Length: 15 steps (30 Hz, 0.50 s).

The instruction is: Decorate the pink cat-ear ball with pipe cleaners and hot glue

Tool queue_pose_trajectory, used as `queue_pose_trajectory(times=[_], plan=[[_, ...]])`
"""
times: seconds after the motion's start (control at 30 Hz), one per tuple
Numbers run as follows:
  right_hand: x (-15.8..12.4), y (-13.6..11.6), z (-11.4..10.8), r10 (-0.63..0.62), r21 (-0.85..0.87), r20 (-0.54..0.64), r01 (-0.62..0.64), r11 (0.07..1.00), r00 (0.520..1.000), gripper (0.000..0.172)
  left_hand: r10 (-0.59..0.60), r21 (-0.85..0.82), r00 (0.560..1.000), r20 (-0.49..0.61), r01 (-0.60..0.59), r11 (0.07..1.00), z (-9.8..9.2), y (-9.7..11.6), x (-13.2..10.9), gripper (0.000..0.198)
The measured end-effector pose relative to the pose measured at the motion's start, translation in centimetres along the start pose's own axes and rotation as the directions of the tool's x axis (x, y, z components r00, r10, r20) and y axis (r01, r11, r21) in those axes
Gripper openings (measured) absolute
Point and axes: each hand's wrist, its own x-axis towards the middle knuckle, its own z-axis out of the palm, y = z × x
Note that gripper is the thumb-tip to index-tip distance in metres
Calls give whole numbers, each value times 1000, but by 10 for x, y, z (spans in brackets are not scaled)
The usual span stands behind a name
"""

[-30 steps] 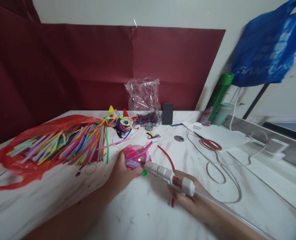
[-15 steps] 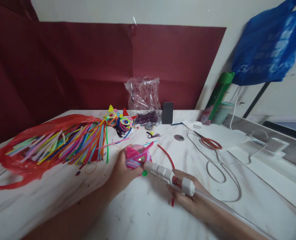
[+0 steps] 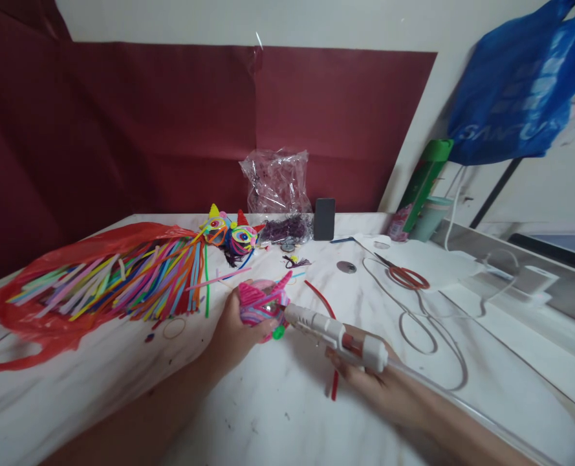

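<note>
My left hand (image 3: 236, 330) is wrapped round a pink pipe-cleaner craft figure (image 3: 253, 314) with pointed ears and a green bit near its bottom. In my right hand (image 3: 362, 372) is a white hot glue gun (image 3: 323, 327), its nozzle pointing left at the figure's front. The nozzle tip sits at or very near the figure; whether it touches I cannot tell. Under the glue gun and right hand a red pipe cleaner (image 3: 319, 298) lies on the table. Two finished-looking craft figures, one yellow-eared (image 3: 215, 228) and one red-eared (image 3: 242, 238), stand farther back.
Many coloured pipe cleaners (image 3: 136, 278) lie on a red plastic bag (image 3: 13, 349) at left. Scissors (image 3: 408, 277), a looping cable (image 3: 420, 349) and a metal disc (image 3: 346, 266) lie at right. A dark phone (image 3: 324, 219) and a clear bag (image 3: 277, 184) stand at the back.
The glue gun and right hand have moved slightly right and down. The pink figure has shifted a little left with my left hand; the view has shifted slightly too.
</note>
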Motion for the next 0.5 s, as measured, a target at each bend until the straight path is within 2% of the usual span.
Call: queue_pose_trajectory(times=[0.13, 0.5], plan=[[-2, 1, -4, 32, 6, -27, -32, 999, 999, 15, -18, -1, 1000, -24, 18, 1000, -2, -3, 1, 73], [1, 4, -3, 18, -10, 74, -17, 1000, 997, 13, 26, -22, 1000, 14, -25, 999, 0, 0, 1, 66]])
